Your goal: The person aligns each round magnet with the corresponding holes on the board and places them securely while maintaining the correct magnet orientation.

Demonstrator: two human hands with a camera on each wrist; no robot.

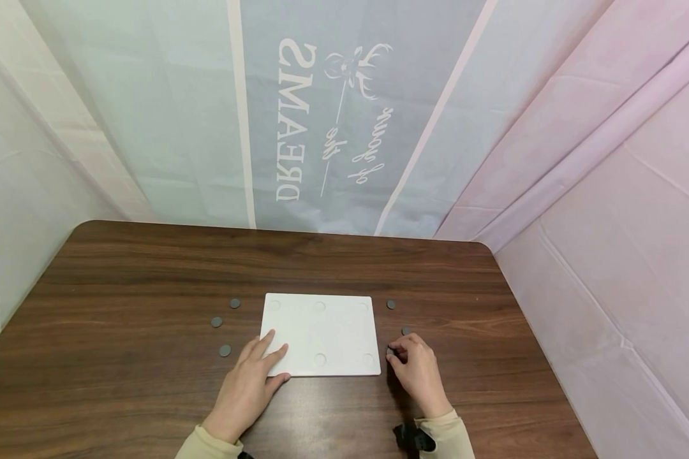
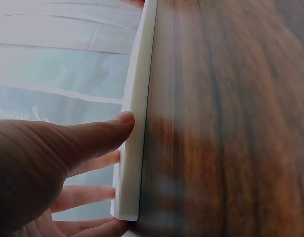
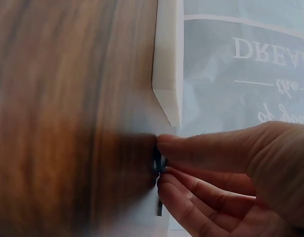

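A white rectangular board (image 1: 327,335) with shallow round recesses lies flat on the table. My left hand (image 1: 249,382) rests on its near left corner, fingers spread over the top; in the left wrist view the thumb touches the board's long edge (image 2: 137,94). Off the board's right side, my right hand (image 1: 418,370) pinches a small dark grey disc (image 1: 390,350) between thumb and fingertips, down at the table. The right wrist view shows this disc (image 3: 159,160) partly hidden by the fingers. Another grey disc (image 1: 406,331) lies just beyond that hand.
Left of the board lie three more grey discs, the upper disc (image 1: 235,303), the middle disc (image 1: 216,322) and the lower disc (image 1: 224,350). One disc (image 1: 391,305) lies at the far right. Behind the wooden table (image 1: 149,268) hangs a printed curtain (image 1: 344,127).
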